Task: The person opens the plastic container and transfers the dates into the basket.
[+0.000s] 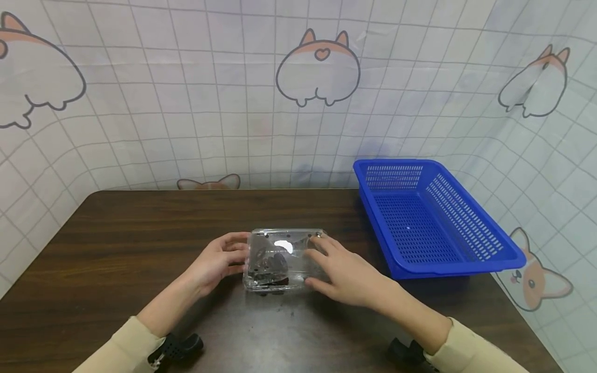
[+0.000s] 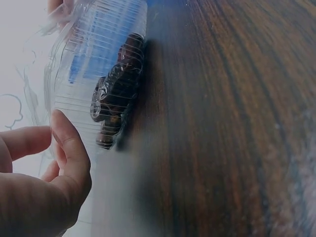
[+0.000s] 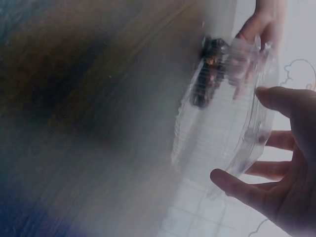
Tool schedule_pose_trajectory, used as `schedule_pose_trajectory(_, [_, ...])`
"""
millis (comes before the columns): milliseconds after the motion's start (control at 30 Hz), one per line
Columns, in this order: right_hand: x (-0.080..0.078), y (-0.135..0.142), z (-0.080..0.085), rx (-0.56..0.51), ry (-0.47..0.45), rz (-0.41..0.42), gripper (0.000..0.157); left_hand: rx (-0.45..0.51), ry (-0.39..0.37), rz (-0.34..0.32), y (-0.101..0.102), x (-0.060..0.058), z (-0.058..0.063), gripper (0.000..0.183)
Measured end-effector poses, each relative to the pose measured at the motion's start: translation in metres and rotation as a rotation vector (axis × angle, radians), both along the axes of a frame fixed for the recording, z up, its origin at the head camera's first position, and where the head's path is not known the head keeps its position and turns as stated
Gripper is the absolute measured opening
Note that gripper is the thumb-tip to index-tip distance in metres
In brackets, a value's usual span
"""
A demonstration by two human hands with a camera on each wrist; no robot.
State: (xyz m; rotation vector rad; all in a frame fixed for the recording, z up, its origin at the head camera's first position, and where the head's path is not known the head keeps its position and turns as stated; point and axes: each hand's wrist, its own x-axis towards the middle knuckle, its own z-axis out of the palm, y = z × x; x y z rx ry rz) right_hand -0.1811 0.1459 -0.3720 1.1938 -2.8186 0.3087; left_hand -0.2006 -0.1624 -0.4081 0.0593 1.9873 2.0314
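Observation:
A clear plastic clamshell box (image 1: pixel 298 265) sits near the middle of the dark wooden table. Inside its left part lie several small dark, shiny pieces (image 2: pixel 117 88); their kind cannot be told. The left hand (image 1: pixel 215 262) is at the box's left side, and in the left wrist view its bent fingertips pinch the rim. From the right, the right hand (image 1: pixel 350 272) reaches over the box with fingers spread, touching the lid and its edge. In the right wrist view its thumb (image 3: pixel 279 98) rests against the rim.
A blue perforated plastic basket (image 1: pixel 420 233) stands at the table's right side, beyond the right hand. Behind the table (image 1: pixel 140 223) hangs a white grid-patterned cloth (image 1: pixel 210 103) with cartoon corgis. Dark straps with camera mounts sit on both wrists.

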Motion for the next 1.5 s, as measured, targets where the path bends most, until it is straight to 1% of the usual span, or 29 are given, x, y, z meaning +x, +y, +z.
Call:
schedule_pose_trajectory(100, [0.001, -0.003, -0.001, 0.051, 0.045, 0.017, 0.054, 0.003, 0.005, 0.003, -0.001, -0.001, 0.0, 0.051])
schedule_pose_trajectory(233, [0.001, -0.007, -0.004, 0.091, 0.146, 0.054, 0.05, 0.005, 0.011, 0.013, -0.001, -0.003, 0.0, 0.051])
schedule_pose_trajectory(400, [0.002, -0.013, -0.008, 0.112, 0.28, 0.074, 0.042, 0.002, 0.025, 0.018, 0.0, -0.005, -0.001, 0.049])
schedule_pose_trajectory(500, [0.004, -0.015, -0.009, 0.175, 0.344, 0.083, 0.041, 0.0, 0.031, 0.02, 0.002, -0.005, -0.001, 0.049])
schedule_pose_trajectory(633, [0.008, -0.019, -0.01, 0.295, 0.357, 0.083, 0.054, 0.0, 0.035, 0.035, 0.004, -0.004, 0.0, 0.047])
schedule_pose_trajectory(733, [0.009, -0.02, -0.01, 0.34, 0.367, 0.078, 0.063, 0.004, 0.036, 0.041, 0.007, -0.003, 0.001, 0.047])
schedule_pose_trajectory(833, [0.01, -0.022, -0.01, 0.354, 0.381, 0.071, 0.061, 0.002, 0.033, 0.045, 0.008, -0.003, 0.001, 0.047])
schedule_pose_trajectory(933, [0.011, -0.023, -0.01, 0.369, 0.377, 0.059, 0.059, -0.003, 0.034, 0.048, 0.008, -0.004, 0.001, 0.048])
schedule_pose_trajectory(1033, [0.011, -0.024, -0.012, 0.388, 0.397, 0.052, 0.056, -0.005, 0.035, 0.045, 0.009, -0.004, 0.001, 0.048])
schedule_pose_trajectory(1300, [0.01, -0.025, -0.017, 0.375, 0.529, 0.056, 0.051, 0.004, 0.028, 0.039, 0.009, -0.006, 0.0, 0.048])
schedule_pose_trajectory(1500, [0.01, -0.025, -0.018, 0.365, 0.555, 0.045, 0.045, -0.013, 0.018, 0.048, 0.01, -0.006, -0.002, 0.047])
